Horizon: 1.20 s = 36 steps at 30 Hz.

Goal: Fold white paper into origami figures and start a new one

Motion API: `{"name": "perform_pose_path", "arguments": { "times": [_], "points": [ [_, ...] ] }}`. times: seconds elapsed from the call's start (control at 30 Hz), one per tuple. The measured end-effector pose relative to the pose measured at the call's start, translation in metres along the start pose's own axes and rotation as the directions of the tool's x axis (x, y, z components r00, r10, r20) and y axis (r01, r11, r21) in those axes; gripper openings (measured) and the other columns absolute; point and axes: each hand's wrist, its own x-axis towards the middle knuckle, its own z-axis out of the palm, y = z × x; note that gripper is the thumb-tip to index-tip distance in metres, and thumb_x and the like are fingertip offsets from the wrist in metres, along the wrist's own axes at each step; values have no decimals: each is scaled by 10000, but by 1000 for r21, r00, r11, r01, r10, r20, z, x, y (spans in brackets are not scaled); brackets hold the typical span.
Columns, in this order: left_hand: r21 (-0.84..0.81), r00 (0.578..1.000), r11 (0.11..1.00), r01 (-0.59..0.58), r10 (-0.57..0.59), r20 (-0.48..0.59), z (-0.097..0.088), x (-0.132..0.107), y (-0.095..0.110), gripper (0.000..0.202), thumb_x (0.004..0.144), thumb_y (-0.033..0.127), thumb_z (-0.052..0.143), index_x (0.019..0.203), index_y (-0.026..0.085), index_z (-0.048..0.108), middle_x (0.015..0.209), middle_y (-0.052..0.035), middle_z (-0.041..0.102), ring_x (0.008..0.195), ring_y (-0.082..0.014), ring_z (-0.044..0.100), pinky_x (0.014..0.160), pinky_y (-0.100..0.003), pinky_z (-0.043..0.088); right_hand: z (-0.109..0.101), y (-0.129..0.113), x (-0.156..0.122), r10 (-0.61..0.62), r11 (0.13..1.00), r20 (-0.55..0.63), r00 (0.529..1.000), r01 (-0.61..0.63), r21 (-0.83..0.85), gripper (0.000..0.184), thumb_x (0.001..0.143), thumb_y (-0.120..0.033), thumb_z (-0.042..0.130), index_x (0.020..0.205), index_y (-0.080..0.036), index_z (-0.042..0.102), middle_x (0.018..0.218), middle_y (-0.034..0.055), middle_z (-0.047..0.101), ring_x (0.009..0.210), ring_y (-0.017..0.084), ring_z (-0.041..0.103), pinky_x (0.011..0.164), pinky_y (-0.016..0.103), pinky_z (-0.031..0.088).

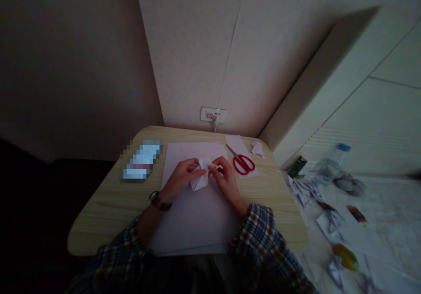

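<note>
A small piece of folded white paper [201, 181] is held up between my two hands, over the middle of the table. My left hand [184, 172] pinches its left side, thumb on the near face. On the other side my right hand [224, 176] grips the paper's right edge between thumb and fingers. Creases and a pointed lower corner show on the folded piece. Beneath both hands lie large white paper sheets [194, 224]. Scissors with red handles [242, 164] rest to the right of my right hand, partly on a white paper strip [235, 141].
A blurred-out phone [142, 161] lies on the wooden table [105, 206] at left. A folded paper figure [258, 149] sits at the back right. A socket with a plug [213, 115] is on the wall. Right of the table are a bottle [332, 164] and scattered paper pieces [304, 191].
</note>
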Motion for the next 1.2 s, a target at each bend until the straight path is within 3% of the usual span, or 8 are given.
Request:
{"name": "perform_pose_path", "arguments": {
  "times": [0.23, 0.43, 0.57, 0.73, 0.93, 1.2],
  "points": [
    [67, 999, 998, 1, 3, -53, 0, 2, -1, 306, 625, 378, 726, 795, 156, 601, 642, 18, 670, 585, -145, 608, 525, -216, 405, 0, 5, 3, 16, 998, 51, 999, -13, -58, 165, 792, -358, 558, 750, -207, 507, 731, -14, 530, 667, 140, 544, 584, 243, 446],
    [140, 989, 989, -53, 72, -130, 0, 4, -3, 287, 602, 393, 716, 711, 152, 605, 700, -1, 654, 697, -175, 609, 622, -247, 431, 1, 5, 4, -25, 991, -3, 1000, 25, -135, 197, 792, -344, 545, 671, -211, 464, 655, -23, 499, 620, 134, 503, 564, 238, 417],
    [202, 979, 977, -63, 100, -176, -1, 3, -1, 256, 604, 388, 713, 660, 150, 636, 652, 19, 617, 658, -154, 568, 605, -238, 411, 0, 5, 3, -35, 991, 6, 999, 36, -128, 224, 797, -355, 535, 648, -213, 449, 638, -23, 485, 620, 134, 493, 557, 233, 413],
    [188, 976, 981, -57, 94, -194, -2, 3, -2, 232, 627, 361, 700, 728, 153, 679, 700, 8, 661, 666, -160, 574, 597, -237, 416, 1, 7, 3, 13, 993, 59, 998, -5, -121, 266, 820, -388, 503, 625, -217, 443, 629, -8, 498, 633, 153, 518, 542, 244, 415],
    [254, 967, 958, -131, 180, -181, -4, 5, -2, 248, 627, 344, 713, 783, 153, 691, 810, -36, 697, 805, -205, 608, 729, -274, 447, 3, 6, 3, 60, 989, 74, 995, -50, -137, 231, 791, -434, 564, 738, -209, 548, 707, -11, 559, 666, 145, 519, 572, 238, 434],
    [236, 964, 965, -117, 167, -207, -3, 4, -4, 306, 625, 376, 729, 817, 151, 650, 857, -42, 674, 807, -199, 609, 709, -275, 450, 1, 9, 4, 80, 990, 57, 995, -72, -125, 181, 780, -368, 577, 764, -190, 606, 728, 10, 599, 671, 155, 526, 600, 252, 437]
  ]
}}
